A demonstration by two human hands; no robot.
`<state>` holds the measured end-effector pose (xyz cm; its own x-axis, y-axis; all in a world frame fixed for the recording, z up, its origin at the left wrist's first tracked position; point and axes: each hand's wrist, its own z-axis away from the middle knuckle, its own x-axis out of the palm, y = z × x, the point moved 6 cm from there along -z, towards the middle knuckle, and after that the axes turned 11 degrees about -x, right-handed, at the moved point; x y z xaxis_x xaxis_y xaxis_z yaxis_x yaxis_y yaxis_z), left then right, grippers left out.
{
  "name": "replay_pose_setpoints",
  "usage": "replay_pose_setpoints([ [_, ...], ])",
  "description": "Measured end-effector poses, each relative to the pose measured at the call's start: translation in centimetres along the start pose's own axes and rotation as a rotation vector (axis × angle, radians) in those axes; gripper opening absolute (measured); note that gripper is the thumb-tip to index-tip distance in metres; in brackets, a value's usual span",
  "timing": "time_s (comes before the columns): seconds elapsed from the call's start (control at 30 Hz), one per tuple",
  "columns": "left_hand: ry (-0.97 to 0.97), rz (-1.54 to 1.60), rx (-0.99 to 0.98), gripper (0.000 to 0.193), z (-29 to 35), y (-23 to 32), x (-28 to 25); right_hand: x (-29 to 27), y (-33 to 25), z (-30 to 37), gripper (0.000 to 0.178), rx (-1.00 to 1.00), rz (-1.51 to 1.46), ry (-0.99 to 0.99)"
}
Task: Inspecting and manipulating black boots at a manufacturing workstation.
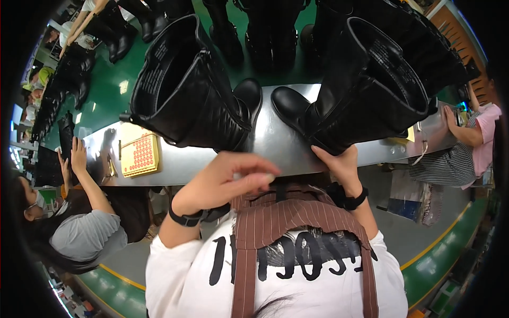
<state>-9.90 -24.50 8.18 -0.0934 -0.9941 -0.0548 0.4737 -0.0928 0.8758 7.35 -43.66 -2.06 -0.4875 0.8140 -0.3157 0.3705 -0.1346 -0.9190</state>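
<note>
Two tall black boots stand on the metal bench (286,153), tops wide and shafts leaning outward. My right hand (342,164) is at the heel of the right boot (366,95), thumb against its back and the other fingers partly hidden. My left hand (225,180) hovers in front of the left boot (196,100), apart from it. Its index finger and thumb come together at the tips, where a small pale spot shows; whether that is a nail or a tiny object is unclear.
A yellow stack of cards with red dots (139,153) lies on the bench at left. More black boots (270,32) stand on the green surface beyond. One co-worker (85,228) sits at left handling a black piece; another person in pink (485,127) is at right.
</note>
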Motion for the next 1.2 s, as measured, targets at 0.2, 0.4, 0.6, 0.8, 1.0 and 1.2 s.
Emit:
replay_pose_setpoints([
  [0.2, 0.060, 0.059, 0.070, 0.026, -0.1, -0.2, 0.1, -0.2, 0.8, 0.5, 0.034, -0.082, -0.026, 0.003],
  [0.4, 0.377, 0.135, 0.800, 0.047, -3.3, 9.5, 0.6, -1.4, -1.9, -0.1, 0.070, -0.204, 0.103, 0.076],
  [0.6, 0.682, -0.482, 0.917, 0.057, -5.3, 14.7, 0.4, -7.7, -20.7, -0.9, 0.076, -0.979, 0.608, 0.379],
  [0.8, 0.577, -0.240, 0.956, 0.040, -5.0, 13.8, 0.3, -4.6, -23.8, -5.2, 0.020, -0.993, 0.902, 0.381],
  [1.0, 0.441, -0.037, 0.893, 0.050, -4.5, 12.0, 1.0, -4.7, -22.3, -4.8, 0.024, -0.964, 0.827, 0.371],
  [1.2, 0.587, -0.076, 0.617, 0.038, -5.7, 10.4, 1.3, -7.2, -18.0, -3.5, 0.101, -0.959, 0.165, 0.444],
])
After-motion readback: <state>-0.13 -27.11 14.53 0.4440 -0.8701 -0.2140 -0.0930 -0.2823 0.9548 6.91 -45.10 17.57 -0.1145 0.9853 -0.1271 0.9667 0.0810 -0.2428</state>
